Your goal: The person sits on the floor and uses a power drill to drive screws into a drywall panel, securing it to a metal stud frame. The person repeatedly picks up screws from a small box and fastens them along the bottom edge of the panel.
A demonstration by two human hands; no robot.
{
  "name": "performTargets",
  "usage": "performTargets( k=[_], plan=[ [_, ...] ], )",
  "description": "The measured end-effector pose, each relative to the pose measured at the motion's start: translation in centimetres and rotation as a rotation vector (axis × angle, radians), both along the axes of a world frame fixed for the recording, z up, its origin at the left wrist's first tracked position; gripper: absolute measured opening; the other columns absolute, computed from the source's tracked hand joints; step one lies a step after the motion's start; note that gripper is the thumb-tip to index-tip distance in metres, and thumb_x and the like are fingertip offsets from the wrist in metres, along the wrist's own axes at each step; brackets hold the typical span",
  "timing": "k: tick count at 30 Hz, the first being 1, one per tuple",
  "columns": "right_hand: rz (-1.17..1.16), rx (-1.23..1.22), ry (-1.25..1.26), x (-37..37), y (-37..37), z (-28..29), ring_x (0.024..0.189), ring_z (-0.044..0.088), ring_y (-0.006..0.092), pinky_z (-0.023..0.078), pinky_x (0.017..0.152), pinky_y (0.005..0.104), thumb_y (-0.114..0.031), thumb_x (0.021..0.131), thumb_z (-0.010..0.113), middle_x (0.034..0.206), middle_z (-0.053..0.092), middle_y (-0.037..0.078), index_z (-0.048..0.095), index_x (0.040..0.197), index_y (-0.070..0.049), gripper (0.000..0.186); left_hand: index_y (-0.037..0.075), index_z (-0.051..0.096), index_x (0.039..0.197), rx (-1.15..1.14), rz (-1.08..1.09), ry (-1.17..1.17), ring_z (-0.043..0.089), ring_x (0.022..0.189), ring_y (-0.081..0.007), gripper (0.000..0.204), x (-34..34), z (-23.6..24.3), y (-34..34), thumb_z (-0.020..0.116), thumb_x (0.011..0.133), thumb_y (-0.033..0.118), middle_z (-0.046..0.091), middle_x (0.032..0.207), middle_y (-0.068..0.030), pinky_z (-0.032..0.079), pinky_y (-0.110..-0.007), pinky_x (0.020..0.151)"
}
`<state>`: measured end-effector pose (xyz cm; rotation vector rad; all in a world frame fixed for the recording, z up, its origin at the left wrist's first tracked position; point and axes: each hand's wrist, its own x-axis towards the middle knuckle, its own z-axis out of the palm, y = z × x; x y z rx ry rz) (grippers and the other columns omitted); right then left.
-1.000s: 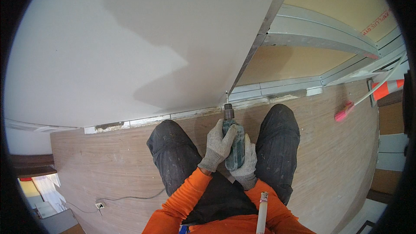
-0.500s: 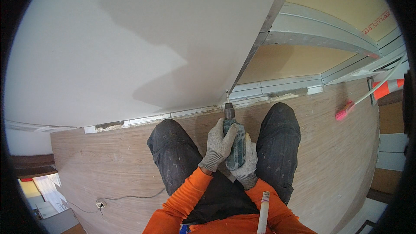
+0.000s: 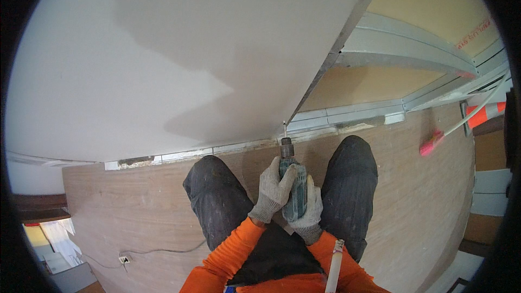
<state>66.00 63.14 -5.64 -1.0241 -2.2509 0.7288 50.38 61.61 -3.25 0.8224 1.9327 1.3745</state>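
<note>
A dark teal power drill (image 3: 296,195) points away from me between my knees, its long thin bit (image 3: 285,128) at the lower right corner of the white wall panel (image 3: 163,65). I cannot tell whether the tip is in the panel or only touching it. My left hand (image 3: 274,187), in a grey knit glove, is closed round the left side of the drill behind its chuck. The right hand (image 3: 309,214), gloved alike, grips the drill's rear right side. Most of its fingers are hidden.
Right of the panel, metal studs (image 3: 401,46) frame yellowish board (image 3: 374,84). A pink-headed brush (image 3: 432,144) on a pale pole and an orange cone (image 3: 484,114) are at the right. A cord (image 3: 163,250) crosses the wood-look floor (image 3: 141,201). A cigarette (image 3: 335,266) shows at the lower edge.
The view has tilted slightly, so panel corner, drill and knees appear a little lower. Both hands keep their hold on the drill, and its bit stays at the same corner.
</note>
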Motion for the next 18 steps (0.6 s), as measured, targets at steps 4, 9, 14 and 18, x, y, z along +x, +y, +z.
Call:
performTargets(
  k=[4, 9, 14, 18],
  plan=[
    [-0.013, 0.017, -0.020, 0.2, -0.1, -0.8, 0.093, 0.062, 0.0402, 0.052, 0.083, 0.0497, -0.032, 0.072, 0.087, 0.108, 0.059, 0.022, 0.041, 0.155, 0.005, 0.102, -0.003, 0.063, 0.112, 0.000, -0.022, -0.053, 0.074, 0.089, -0.0406, 0.043, -0.3, 1.2, 0.2, 0.062, 0.102, 0.039, 0.072, 0.092, -0.0237, 0.055, -0.047, 0.078],
    [-0.001, -0.019, -0.015, 0.4, -0.1, -0.7, 0.095, 0.062, 0.0395, 0.052, 0.084, 0.0502, -0.034, 0.072, 0.089, 0.109, 0.059, 0.022, 0.040, 0.155, 0.005, 0.104, -0.005, 0.063, 0.115, -0.008, -0.021, -0.070, 0.074, 0.092, -0.0408, 0.045, -0.2, 1.6, 0.1, 0.063, 0.102, 0.038, 0.073, 0.095, -0.0244, 0.055, -0.047, 0.080],
    [0.011, 0.012, -0.027, 0.3, -0.2, -1.3, 0.096, 0.063, 0.0386, 0.052, 0.084, 0.0495, -0.039, 0.074, 0.089, 0.111, 0.059, 0.021, 0.040, 0.155, 0.005, 0.104, -0.005, 0.063, 0.118, -0.020, -0.039, -0.050, 0.075, 0.094, -0.0402, 0.046, -0.3, 0.4, -0.2, 0.062, 0.103, 0.039, 0.073, 0.097, -0.0249, 0.056, -0.045, 0.082],
    [0.005, 0.022, -0.011, 0.5, -0.2, -1.4, 0.095, 0.063, 0.0382, 0.053, 0.082, 0.0495, -0.040, 0.076, 0.088, 0.110, 0.059, 0.022, 0.041, 0.154, 0.005, 0.102, -0.005, 0.063, 0.118, -0.076, -0.077, -0.023, 0.075, 0.095, -0.0402, 0.047, -0.6, 0.9, -0.1, 0.062, 0.103, 0.039, 0.073, 0.097, -0.0249, 0.056, -0.045, 0.083]
  ],
)
